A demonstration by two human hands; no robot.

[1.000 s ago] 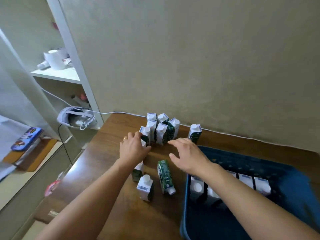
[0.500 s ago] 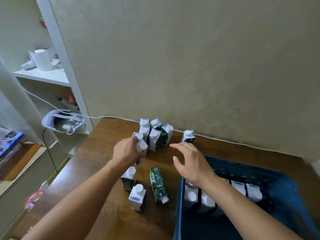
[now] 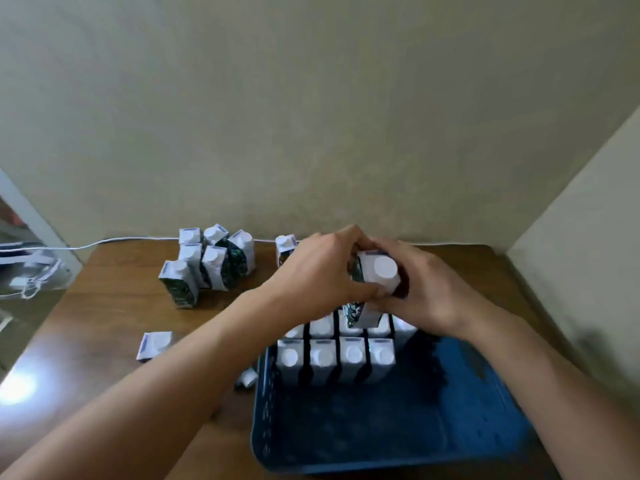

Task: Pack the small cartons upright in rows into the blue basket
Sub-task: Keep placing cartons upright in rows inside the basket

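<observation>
above the far rows of the blue basket (image 3: 346, 455), both hands hold one small carton (image 3: 379, 273) between them. left hand (image 3: 322, 275) grips its left side, with the thumb curled under the near edge. right hand (image 3: 429, 289) is wrapped round its right side. the carton is held in the air, roughly upright, white cap facing the camera; a second carton (image 3: 356, 313) hangs tilted just beneath it, and which hand holds that one cannot be told.

packed cartons (image 3: 336, 358) stand upright in the basket in two visible rows, touching side to side, with the near row of four fully in view. the near half of the basket floor is bare. on the wooden surface (image 3: 104, 306), a cluster of upright cartons (image 3: 207, 261) waits near the wall, one more (image 3: 285, 247) stands alone by the left hand, and one carton (image 3: 156, 344) lies on its side.

handling judgement: each carton appears light and stiff-walled, with a smooth printed skin that may slip under a loose pinch. take hold across two opposite flat sides, below the cap. squeezing hard could dent the panels. lower it straight down into the gap, since a tilted entry could knock over neighbouring cartons.
</observation>
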